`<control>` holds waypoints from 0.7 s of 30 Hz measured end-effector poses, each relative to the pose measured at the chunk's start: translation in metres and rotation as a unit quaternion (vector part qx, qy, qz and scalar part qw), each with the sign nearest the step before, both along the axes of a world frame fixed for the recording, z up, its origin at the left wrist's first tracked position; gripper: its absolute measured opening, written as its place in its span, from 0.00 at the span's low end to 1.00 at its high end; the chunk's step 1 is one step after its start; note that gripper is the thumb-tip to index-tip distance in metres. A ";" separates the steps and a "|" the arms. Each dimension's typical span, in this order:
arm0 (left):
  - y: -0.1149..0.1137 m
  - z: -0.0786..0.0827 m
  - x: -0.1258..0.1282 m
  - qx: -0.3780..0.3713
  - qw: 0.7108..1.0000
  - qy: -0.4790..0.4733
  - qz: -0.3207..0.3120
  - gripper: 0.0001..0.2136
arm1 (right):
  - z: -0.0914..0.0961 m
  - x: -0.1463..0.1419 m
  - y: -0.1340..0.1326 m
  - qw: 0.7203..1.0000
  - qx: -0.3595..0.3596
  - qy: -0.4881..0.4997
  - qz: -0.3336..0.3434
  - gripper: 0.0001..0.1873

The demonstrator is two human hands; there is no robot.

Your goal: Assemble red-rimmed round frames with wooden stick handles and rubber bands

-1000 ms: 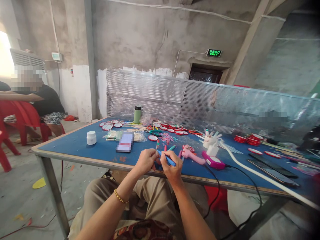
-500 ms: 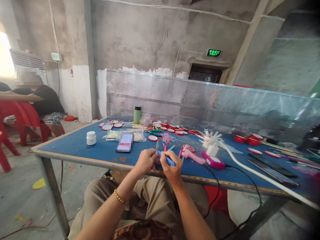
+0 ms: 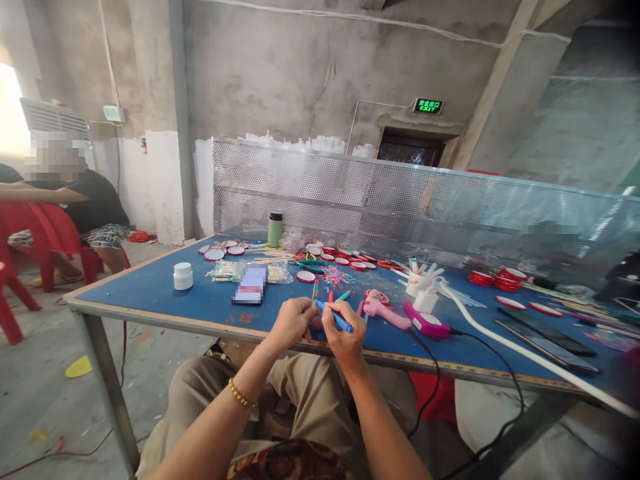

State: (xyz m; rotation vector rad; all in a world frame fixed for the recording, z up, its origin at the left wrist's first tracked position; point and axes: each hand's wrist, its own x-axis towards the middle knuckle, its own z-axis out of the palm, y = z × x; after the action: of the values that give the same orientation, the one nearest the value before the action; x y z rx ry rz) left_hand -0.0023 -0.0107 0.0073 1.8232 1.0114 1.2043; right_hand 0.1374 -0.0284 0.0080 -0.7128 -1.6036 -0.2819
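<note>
Near the table's front edge my left hand [image 3: 293, 323] is closed around a thin stick [image 3: 316, 289] standing upright, with red, green and white bands at its top. My right hand [image 3: 346, 339] grips a blue marker pen [image 3: 342, 323] like a writing tool. The pen's front end is right beside the stick; whether they touch I cannot tell. Just beyond my hands lie a red pen [image 3: 331, 295] and a green pen [image 3: 343, 296]. My fingers hide the stick's lower part.
On the blue table [image 3: 135, 293] are a white jar [image 3: 183, 275], a phone [image 3: 250, 285], a green bottle [image 3: 275, 231] and several red-rimmed discs [image 3: 357, 266]. To the right are a pink gun-shaped tool [image 3: 387, 313], a corded magenta device [image 3: 427, 324] and a white cup [image 3: 414, 284]. A person sits far left.
The blue pen and my right hand have shifted very slightly. My left hand still holds the stick in the same place.
</note>
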 end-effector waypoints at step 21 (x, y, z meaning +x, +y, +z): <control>0.001 0.001 0.001 0.004 1.000 0.000 0.000 0.14 | -0.002 0.001 0.002 1.000 0.001 -0.001 -0.001 0.07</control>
State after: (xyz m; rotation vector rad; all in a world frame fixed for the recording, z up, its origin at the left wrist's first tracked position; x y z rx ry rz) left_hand -0.0016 -0.0102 0.0083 1.8301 1.0085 1.2107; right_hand 0.1387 -0.0267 0.0058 -0.7123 -1.6052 -0.2855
